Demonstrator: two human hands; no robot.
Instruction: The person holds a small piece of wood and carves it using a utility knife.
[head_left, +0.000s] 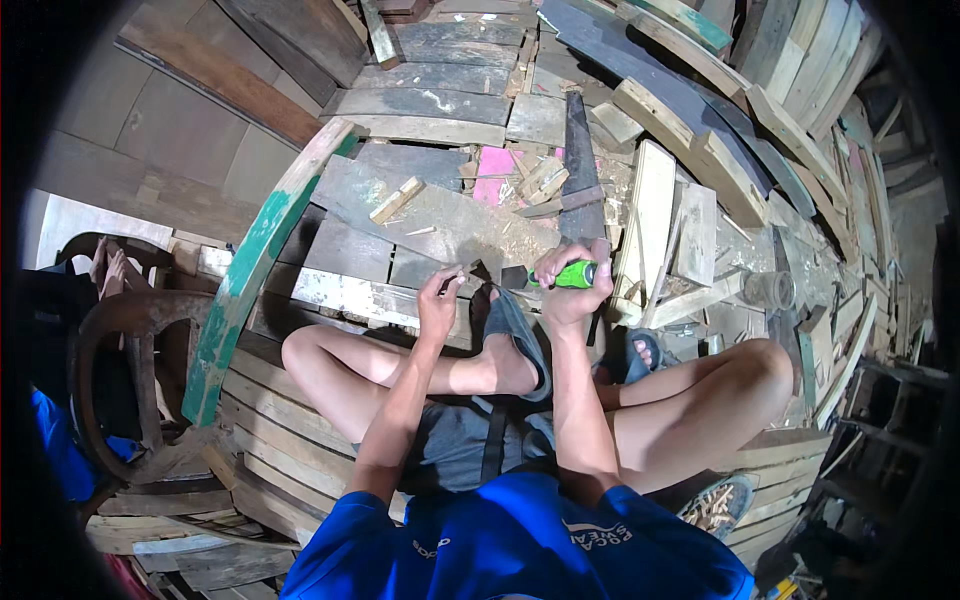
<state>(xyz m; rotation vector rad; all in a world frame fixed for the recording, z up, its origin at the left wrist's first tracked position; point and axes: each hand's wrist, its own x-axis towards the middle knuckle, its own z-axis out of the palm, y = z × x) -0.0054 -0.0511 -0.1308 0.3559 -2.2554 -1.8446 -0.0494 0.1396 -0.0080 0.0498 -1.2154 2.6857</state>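
Gripping a green-handled hand tool (575, 274) with a dark flat blade, the right hand (570, 303) wraps its fingers around the handle; the blade points left. The left hand (439, 300), left of the blade, has bent fingers drawn toward the thumb; whether they pinch anything cannot be told. A short pale wooden block (397, 200) lies farther away. A green-painted wooden beam (250, 265) stands at far left.

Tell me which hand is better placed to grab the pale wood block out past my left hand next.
Probably your left hand: it is nearer the pale wood block, while your right hand is wrapped around a green-handled tool. Whether the left holds something small, I can't tell.
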